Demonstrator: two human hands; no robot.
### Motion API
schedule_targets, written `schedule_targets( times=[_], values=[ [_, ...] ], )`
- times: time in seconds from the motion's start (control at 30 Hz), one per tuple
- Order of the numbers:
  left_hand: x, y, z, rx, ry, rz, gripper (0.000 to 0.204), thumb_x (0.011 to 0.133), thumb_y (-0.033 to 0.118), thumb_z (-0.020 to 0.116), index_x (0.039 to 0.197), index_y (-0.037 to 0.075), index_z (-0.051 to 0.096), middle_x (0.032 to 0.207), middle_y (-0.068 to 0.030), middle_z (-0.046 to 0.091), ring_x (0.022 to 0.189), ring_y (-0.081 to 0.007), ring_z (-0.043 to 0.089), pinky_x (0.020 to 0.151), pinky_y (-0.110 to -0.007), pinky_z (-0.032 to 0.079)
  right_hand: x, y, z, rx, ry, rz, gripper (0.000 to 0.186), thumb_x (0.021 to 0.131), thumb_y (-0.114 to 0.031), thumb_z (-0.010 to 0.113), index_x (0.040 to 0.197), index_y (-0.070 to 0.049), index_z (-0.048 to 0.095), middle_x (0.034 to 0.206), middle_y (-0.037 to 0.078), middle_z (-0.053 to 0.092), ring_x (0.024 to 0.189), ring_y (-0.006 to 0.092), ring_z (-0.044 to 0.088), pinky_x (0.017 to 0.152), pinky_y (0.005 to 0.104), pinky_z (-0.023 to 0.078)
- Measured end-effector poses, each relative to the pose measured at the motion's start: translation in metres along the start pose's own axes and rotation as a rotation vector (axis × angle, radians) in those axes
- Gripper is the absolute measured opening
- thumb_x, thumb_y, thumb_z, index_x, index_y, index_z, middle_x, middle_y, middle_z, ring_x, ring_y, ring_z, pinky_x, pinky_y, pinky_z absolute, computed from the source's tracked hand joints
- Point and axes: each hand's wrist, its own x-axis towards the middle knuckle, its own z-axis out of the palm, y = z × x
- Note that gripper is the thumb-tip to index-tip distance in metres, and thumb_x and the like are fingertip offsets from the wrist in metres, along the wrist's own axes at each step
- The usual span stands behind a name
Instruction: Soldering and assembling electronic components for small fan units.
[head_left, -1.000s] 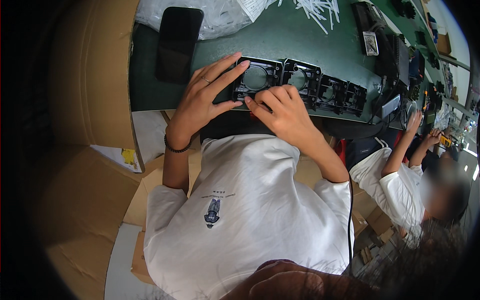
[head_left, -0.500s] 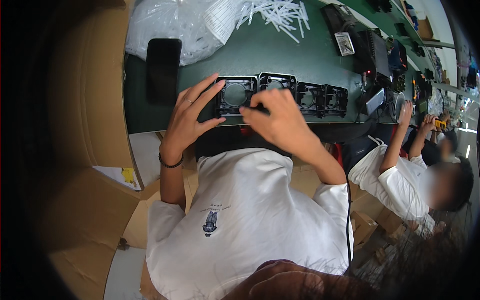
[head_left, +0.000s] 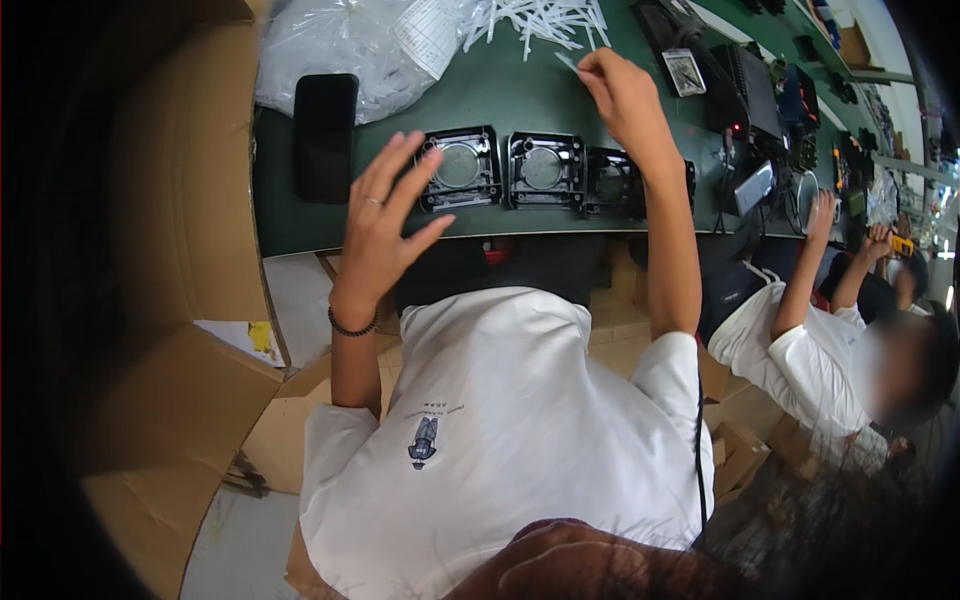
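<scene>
Several black plastic frames stand in a row along the near edge of the table. The leftmost frame (head_left: pixel 488 165), with a round opening, sits slightly turned beside my left hand (head_left: pixel 375 225). That hand is open, its fingers spread and overlapping the frame's left side; whether they touch it I cannot tell. A second frame (head_left: pixel 545 170) sits just right of it. Further right, my right forearm partly hides the others. Beyond the row, my right hand (head_left: pixel 628 100) pinches a thin, pale, translucent strip (head_left: pixel 567 62) between thumb and fingertips, close to a pile of white strips (head_left: pixel 540 22).
A dark phone (head_left: pixel 325 140) lies on the green table (head_left: pixel 400 225) at left, beside a clear plastic bag (head_left: pixel 345 50). Electronic gear and cables (head_left: pixel 745 100) crowd the right side. Cardboard (head_left: pixel 205 160) walls the left. A co-worker (head_left: pixel 800 340) sits to the right.
My right hand has left the frames and moved far and right to the strip pile, where it now pinches a strip. The leftmost frames have shifted and turned slightly. My left hand stays nearby.
</scene>
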Motion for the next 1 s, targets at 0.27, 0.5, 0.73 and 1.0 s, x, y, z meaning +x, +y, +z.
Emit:
schedule_targets(
  times=[0.27, 0.5, 0.73, 1.0],
  values=[
    [-0.017, 0.006, 0.025, 0.198, -0.155, 0.222, 0.052, 0.086, 0.011, 0.08, 0.136, 0.023, 0.072, 0.159, -0.0094, 0.049, 0.152, -0.038, 0.04, 0.116, -0.05, 0.04, -0.08, -0.063, -0.03, 0.536, 0.143, 0.217, 0.034, 0.095, 0.005, 0.067, 0.128, 0.001, 0.064, 0.096, 0.012, 0.071, 0.086, 0.0198, 0.07, 0.082, 0.0327, 0.056],
    [-0.018, 0.005, 0.023, 0.267, -0.184, 0.246, 0.057, 0.084, 0.009, 0.08, 0.138, 0.027, 0.071, 0.16, -0.0102, 0.047, 0.152, -0.0404, 0.037, 0.116, -0.051, 0.04, -0.111, -0.079, -0.037, 0.325, 0.001, 0.001, 0.04, 0.084, 0.006, 0.071, 0.123, -0.006, 0.073, 0.1, 0.009, 0.066, 0.088, 0.0278, 0.067, 0.078, 0.0378, 0.056],
    [0.014, 0.041, 0.02, 0.213, -0.18, 0.208, 0.075, 0.074, 0.017, 0.089, 0.145, 0.024, 0.064, 0.162, -0.0101, 0.045, 0.153, -0.037, 0.037, 0.119, -0.052, 0.033, -0.117, -0.073, -0.022, 0.013, -0.113, -0.296, 0.038, 0.082, -0.01, 0.07, 0.12, -0.013, 0.077, 0.1, -0.001, 0.064, 0.1, 0.0188, 0.059, 0.088, 0.0349, 0.048],
    [0.044, 0.031, 0.042, 0.172, -0.255, 0.235, 0.083, 0.073, 0.02, 0.09, 0.15, 0.019, 0.06, 0.155, -0.0043, 0.056, 0.147, -0.0264, 0.047, 0.122, -0.05, 0.033, -0.12, -0.068, -0.003, 0.019, -0.125, -0.321, 0.039, 0.083, -0.014, 0.071, 0.122, -0.016, 0.077, 0.108, -0.004, 0.066, 0.098, 0.0178, 0.056, 0.085, 0.034, 0.044]
  ],
)
